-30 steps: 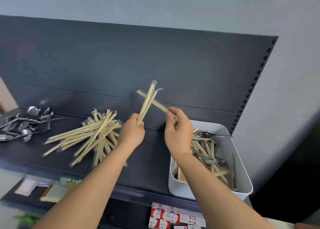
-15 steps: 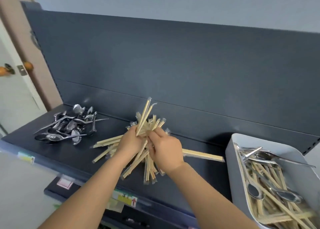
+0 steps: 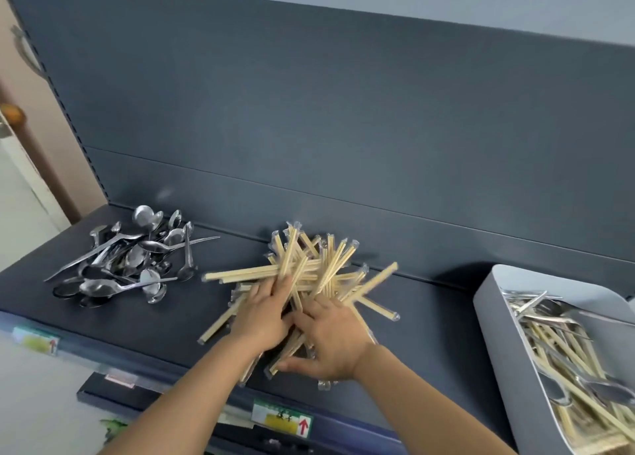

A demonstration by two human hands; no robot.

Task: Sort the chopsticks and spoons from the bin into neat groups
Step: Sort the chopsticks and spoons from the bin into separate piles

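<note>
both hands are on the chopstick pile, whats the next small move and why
Probably draw the left hand and right hand together to square up the chopstick pile: both lie flat on it, and its sticks cross at many angles. The bin holds more mixed cutlery, so that reach likely comes after.

Count on inspection: one dark grey metal shelf (image 3: 171, 317); one white plastic bin (image 3: 494, 317). There are two loose heaps on the shelf. One is of pale wooden chopsticks in clear wrappers (image 3: 319, 265), well over twenty packets, exact figure lost to overlap. The other is of shiny steel spoons (image 3: 130, 262), more than a dozen. Bin contents are mixed and not countable. Two yellow-green shelf-edge labels with red arrows (image 3: 281, 420). Two bare hands: left hand (image 3: 264, 320), right hand (image 3: 330, 341).
</note>
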